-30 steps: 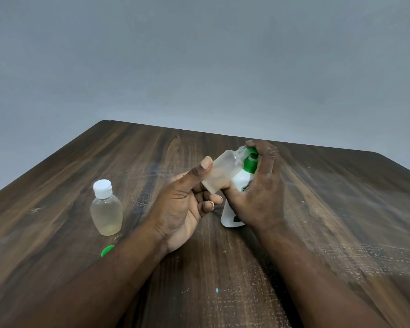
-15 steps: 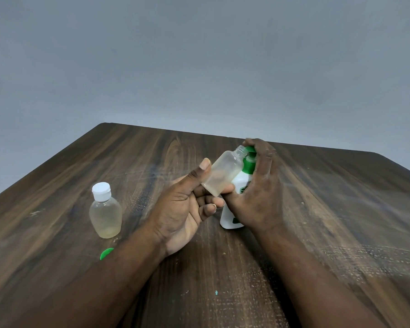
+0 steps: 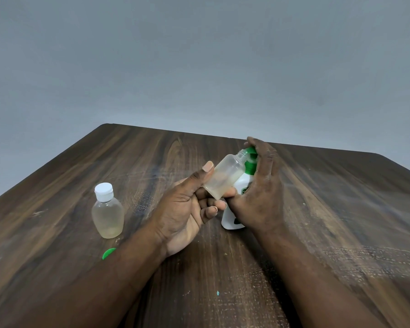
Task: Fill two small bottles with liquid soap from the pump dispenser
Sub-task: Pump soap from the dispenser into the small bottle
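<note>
Filling of the second container is under way. The left grip (image 3: 187,209) is curled round the small uncapped clear plastic bottle (image 3: 225,176), thumb on its upper side and fingers beneath, holding it tilted above the dark wooden worktop (image 3: 341,209) with its neck right at the green spout. The right grip (image 3: 260,192) is wrapped over the white pump dispenser with green head (image 3: 230,221), fingers across the top of the head and thumb against the body. The dispenser stands on the worktop. Only a thin pool of soap shows at the low end of the held bottle, so many strokes seem left. The next move calls for a firm downward press with the spout kept lined up with the narrow neck, or soap will run down the outside.

The white-capped clear bottle (image 3: 107,214), part-filled with pale liquid, stands well to the left, with a flat green cap (image 3: 108,253) lying near it.

Against the earlier frames little differs: both holds are the same, the bottle's tilt matches, the soap level looks unchanged, and slightly more green shows under the right fingers
</note>
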### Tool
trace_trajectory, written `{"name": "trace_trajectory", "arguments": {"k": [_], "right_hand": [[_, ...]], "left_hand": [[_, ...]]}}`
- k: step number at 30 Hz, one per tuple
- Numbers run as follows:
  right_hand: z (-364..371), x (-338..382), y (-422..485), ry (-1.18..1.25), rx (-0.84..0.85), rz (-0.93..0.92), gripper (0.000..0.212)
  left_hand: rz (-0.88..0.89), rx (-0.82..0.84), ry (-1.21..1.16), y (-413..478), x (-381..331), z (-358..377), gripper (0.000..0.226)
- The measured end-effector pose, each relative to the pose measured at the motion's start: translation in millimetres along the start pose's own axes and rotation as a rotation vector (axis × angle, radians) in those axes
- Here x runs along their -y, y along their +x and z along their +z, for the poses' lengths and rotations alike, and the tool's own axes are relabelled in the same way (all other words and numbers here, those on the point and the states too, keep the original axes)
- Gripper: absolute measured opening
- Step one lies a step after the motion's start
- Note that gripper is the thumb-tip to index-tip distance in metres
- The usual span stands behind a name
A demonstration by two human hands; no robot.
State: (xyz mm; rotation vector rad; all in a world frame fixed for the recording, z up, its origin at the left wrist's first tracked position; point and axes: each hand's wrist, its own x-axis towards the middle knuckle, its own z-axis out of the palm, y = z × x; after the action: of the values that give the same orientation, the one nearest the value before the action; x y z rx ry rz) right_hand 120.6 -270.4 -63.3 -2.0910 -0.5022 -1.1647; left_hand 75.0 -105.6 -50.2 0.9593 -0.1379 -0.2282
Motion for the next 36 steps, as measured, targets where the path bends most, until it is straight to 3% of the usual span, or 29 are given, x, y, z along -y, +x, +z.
{"name": "trace_trajectory", "arguments": {"k": [11, 21, 30, 36], "right_hand": [[1.9, -0.5, 0.8, 0.027, -0.006, 0.001, 0.078], [0.2, 2.2, 1.2, 0.014, -0.013, 0.019, 0.089], [1.9, 0.5, 1.5, 0.046, 0.014, 0.024, 0.076], [1.4, -1.2, 0.0, 0.041, 0.007, 0.034, 0.082]], "left_hand": [[0.000, 0.017, -0.027, 0.6, 1.4, -0.9, 0.059], [-0.006, 0.022, -0.042, 0.4, 2.2, -1.3, 0.056], [-0.004, 0.018, -0.043, 0.7, 1.8, -0.5, 0.057], [-0.006, 0.028, -0.038, 0.5, 3.1, -1.5, 0.059]]}}
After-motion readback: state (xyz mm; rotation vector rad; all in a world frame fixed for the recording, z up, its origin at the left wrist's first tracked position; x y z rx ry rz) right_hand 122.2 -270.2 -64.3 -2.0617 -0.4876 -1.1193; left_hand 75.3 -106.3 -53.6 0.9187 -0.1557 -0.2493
